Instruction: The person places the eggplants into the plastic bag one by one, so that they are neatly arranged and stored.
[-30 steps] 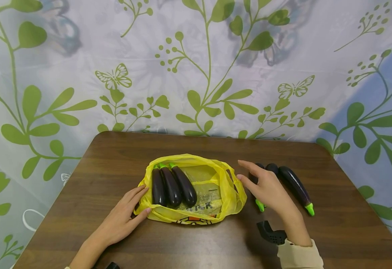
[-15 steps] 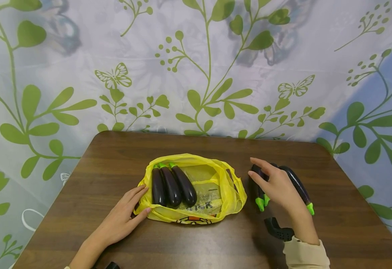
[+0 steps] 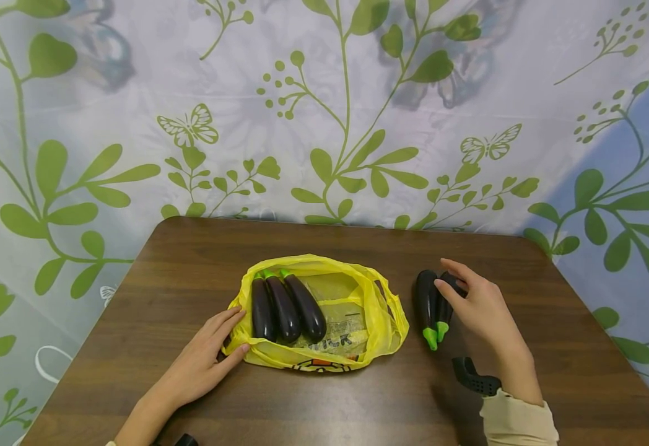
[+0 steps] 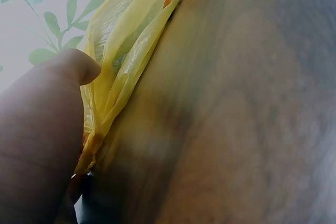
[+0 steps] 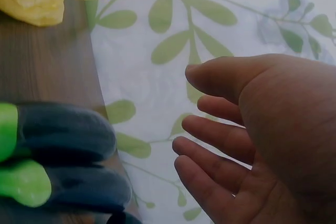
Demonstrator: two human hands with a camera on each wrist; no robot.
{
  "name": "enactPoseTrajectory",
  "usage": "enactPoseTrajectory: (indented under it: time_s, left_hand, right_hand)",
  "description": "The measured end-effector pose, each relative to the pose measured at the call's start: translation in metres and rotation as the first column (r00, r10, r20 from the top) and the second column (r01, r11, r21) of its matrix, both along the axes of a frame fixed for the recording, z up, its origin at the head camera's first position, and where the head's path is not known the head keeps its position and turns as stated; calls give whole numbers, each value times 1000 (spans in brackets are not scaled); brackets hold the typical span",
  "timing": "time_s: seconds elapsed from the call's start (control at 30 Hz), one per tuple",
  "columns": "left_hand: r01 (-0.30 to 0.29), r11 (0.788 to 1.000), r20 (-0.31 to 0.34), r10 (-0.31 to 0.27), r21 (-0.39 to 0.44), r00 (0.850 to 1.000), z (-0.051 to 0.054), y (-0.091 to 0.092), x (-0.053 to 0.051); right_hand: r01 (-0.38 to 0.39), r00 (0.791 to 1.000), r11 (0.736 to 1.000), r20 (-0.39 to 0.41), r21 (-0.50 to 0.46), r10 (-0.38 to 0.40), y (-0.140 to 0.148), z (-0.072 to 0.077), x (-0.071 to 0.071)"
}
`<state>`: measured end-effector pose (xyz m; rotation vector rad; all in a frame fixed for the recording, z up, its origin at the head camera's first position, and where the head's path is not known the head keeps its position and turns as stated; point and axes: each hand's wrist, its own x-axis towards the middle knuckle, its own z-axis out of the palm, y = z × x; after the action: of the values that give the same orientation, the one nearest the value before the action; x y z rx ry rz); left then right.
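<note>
A yellow plastic bag [image 3: 383, 347] lies with its mouth spread upward, and three dark eggplants [image 3: 284, 308] sit side by side in its left half. My left hand [image 3: 207, 353] rests against the bag's left end, fingers and thumb spread along its side. The thumb touches the yellow film in the left wrist view. My right hand [image 3: 477, 303] hovers over the eggplants to the right of the bag, holding nothing. Two eggplants [image 3: 427, 303] with bright green stems show there; the hand partly covers the second. In the right wrist view the fingers are apart from both eggplants [image 5: 65, 135].
The brown wooden table [image 3: 191, 260] ends at a back edge close to a leaf-patterned cloth [image 3: 324, 124]. A black wrist mount [image 3: 474, 376] sits under the right wrist. Another dark end shows low in the right wrist view.
My right hand has moved rightward from beside the bag over the loose eggplants, uncovering the leftmost one and covering the rightmost one. The left hand and bag have stayed put.
</note>
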<state>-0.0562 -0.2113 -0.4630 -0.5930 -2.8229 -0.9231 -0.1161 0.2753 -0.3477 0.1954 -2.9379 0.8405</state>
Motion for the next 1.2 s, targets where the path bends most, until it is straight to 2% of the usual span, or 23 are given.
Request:
enactPoseTrajectory:
  time_s: [0.23,0.43,0.83,1.2]
  left_hand:
    - [2,1000,-5,-2,-1,1000,1,0,1]
    - [2,1000,-14,-3,-6,1000,0,0,1]
    - [3,1000,-12,-3,-9,1000,0,-1,0]
    - [3,1000,-13,-3,-7,1000,0,0,0]
  right_hand:
    - [57,998,998,-17,-23,-57,14,-6,-2]
    - [113,994,994,-2,-3,-113,27,-14,-5]
    - [169,986,984,-11,46,-169,51,-32,-11]
    - [262,965,965,30,27,-262,68,-43,-11]
